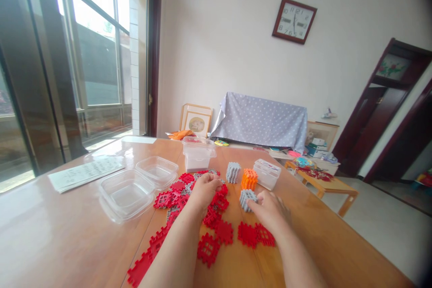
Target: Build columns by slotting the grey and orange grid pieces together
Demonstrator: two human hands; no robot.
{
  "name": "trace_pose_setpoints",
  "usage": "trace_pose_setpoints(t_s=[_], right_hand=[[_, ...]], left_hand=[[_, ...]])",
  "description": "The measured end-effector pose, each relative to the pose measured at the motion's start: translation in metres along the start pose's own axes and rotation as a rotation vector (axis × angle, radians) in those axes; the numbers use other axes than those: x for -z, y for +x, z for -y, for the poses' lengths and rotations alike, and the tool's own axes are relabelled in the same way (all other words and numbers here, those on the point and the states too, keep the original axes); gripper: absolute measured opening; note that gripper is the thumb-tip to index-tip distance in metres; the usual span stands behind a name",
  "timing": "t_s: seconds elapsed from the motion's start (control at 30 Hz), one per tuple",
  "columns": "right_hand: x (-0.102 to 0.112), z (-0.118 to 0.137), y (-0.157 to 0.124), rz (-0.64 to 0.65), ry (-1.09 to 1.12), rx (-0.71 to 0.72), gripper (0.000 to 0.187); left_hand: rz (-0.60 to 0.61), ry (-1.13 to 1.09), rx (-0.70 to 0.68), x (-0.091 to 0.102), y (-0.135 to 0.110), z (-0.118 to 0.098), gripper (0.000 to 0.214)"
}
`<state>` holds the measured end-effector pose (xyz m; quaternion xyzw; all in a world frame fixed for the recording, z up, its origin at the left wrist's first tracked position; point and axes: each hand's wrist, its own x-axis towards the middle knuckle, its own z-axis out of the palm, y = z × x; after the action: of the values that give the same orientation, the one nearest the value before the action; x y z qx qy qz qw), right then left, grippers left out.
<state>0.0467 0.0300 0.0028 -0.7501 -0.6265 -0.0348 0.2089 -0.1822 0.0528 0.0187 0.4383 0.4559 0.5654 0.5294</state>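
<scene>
My left hand [205, 189] is over the pile of red interlocking plastic tiles [182, 200], its fingers pinched together. Whatever may be between those fingertips is too small to make out. Some grey tiles are mixed into the pile. On the right, my right hand [272, 209] has its thumb and fingers closed on the near stack of grey tiles [247, 200]. Just behind it stands an orange stack of tiles [249, 179], and another grey stack [233, 172] is farther left. Two red tiles [248, 235] lie side by side near my right wrist.
Open clear plastic boxes [126, 195] stand on the wooden table's left, beside stacked paper sheets [86, 173]. More clear containers [197, 155] are at the back, one [266, 173] right of the orange stack. A low side table [324, 180] stands beyond the right edge.
</scene>
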Motion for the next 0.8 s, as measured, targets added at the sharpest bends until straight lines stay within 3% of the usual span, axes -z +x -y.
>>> trace_pose_setpoints(t_s=[0.27, 0.43, 0.63, 0.8], right_hand=[[0.001, -0.001, -0.002, -0.087, 0.091, 0.011, 0.034], [0.000, 0.019, -0.013, -0.217, 0.275, 0.196, 0.028], [-0.008, 0.052, -0.032, -0.105, 0.344, 0.427, 0.018], [-0.008, 0.077, -0.039, 0.026, 0.311, 0.541, 0.027]], left_hand=[[-0.030, -0.043, 0.036, 0.003, 0.003, 0.000, 0.015], [-0.132, -0.088, 0.057, 0.014, 0.010, 0.000, 0.015], [-0.371, -0.164, 0.086, 0.032, 0.023, 0.002, 0.019], [-0.502, -0.259, 0.113, 0.044, 0.033, 0.002, 0.020]])
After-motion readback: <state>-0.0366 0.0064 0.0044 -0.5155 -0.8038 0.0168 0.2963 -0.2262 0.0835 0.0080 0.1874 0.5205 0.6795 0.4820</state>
